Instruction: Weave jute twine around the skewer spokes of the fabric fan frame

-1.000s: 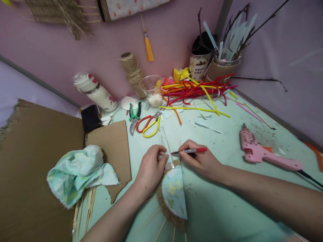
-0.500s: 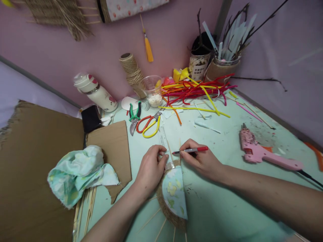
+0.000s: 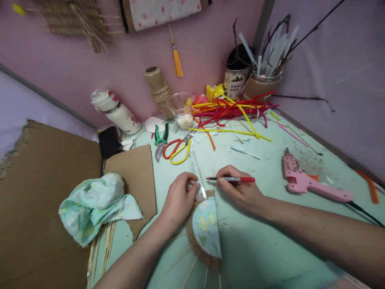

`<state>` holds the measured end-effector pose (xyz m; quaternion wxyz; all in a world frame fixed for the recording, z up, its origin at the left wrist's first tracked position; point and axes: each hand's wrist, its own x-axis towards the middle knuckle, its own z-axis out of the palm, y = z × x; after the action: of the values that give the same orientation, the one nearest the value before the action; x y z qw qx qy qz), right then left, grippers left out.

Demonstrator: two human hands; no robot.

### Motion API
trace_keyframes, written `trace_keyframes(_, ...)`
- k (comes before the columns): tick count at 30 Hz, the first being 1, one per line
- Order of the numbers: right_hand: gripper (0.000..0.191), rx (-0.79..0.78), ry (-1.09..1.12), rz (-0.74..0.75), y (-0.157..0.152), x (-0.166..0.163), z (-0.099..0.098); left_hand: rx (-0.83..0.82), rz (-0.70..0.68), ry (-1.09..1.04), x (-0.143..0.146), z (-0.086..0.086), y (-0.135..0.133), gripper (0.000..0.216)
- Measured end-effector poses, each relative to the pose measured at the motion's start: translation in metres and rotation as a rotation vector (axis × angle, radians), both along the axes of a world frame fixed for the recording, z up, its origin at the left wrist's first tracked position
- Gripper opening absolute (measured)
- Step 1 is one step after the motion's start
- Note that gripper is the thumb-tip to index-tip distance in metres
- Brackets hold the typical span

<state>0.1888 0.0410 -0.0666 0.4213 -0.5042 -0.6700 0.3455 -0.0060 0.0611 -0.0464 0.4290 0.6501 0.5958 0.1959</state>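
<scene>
My left hand [image 3: 178, 200] is closed at the lower end of a clear ruler [image 3: 193, 163], its thumb and fingers pressing it beside a thin wooden stick [image 3: 200, 175]. My right hand [image 3: 240, 194] grips a red-capped pen [image 3: 237, 179], its tip pointing left, just right of that stick and apart from it. Below both hands lies a half-round piece [image 3: 206, 230] of floral fabric, edged with twine. Several thin sticks [image 3: 189, 274] fan out from its curved edge, and another stands up near my right fingers.
A pink glue gun [image 3: 313, 186] lies at right, its cord trailing. Crumpled floral cloth [image 3: 93, 204] rests on cardboard [image 3: 136, 168] at left. Scissors [image 3: 180, 150], pruning shears [image 3: 161, 140], a cup of white beads [image 3: 183, 116], twine [image 3: 159, 92] and pipe cleaners [image 3: 228, 110] line the back.
My right hand has drawn the pen slightly right, away from the stick, and the pen now lies more level. My left hand stays at the ruler. The view has shifted a little.
</scene>
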Motion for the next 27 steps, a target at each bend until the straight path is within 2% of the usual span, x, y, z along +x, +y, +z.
trace_keyframes(3, 0.015, 0.012, 0.034, 0.025, -0.003, 0.001, -0.003, -0.05, 0.076, -0.132, 0.001, 0.008, 0.0, 0.017)
trace_keyframes(7, 0.025, -0.016, 0.138, 0.101, -0.009, 0.003, -0.011, 0.089, 0.234, -0.25, -0.002, 0.028, 0.004, 0.018)
trace_keyframes(12, 0.014, 0.229, -0.092, 0.151, -0.019, 0.001, -0.004, 0.267, 0.31, -0.367, -0.016, 0.044, 0.012, 0.02)
trace_keyframes(14, 0.023, 0.318, -0.171, 0.249, -0.026, -0.001, 0.002, 0.306, 0.331, -0.392, -0.021, 0.047, 0.014, 0.021)
trace_keyframes(21, 0.06, 0.375, -0.283, 0.543, -0.053, -0.012, 0.004, 0.331, 0.316, -0.383, -0.021, 0.046, 0.015, 0.022)
trace_keyframes(27, 0.071, 0.334, -0.356, 0.638, -0.058, -0.013, 0.002, 0.211, 0.193, -0.219, -0.014, 0.041, 0.01, 0.019)
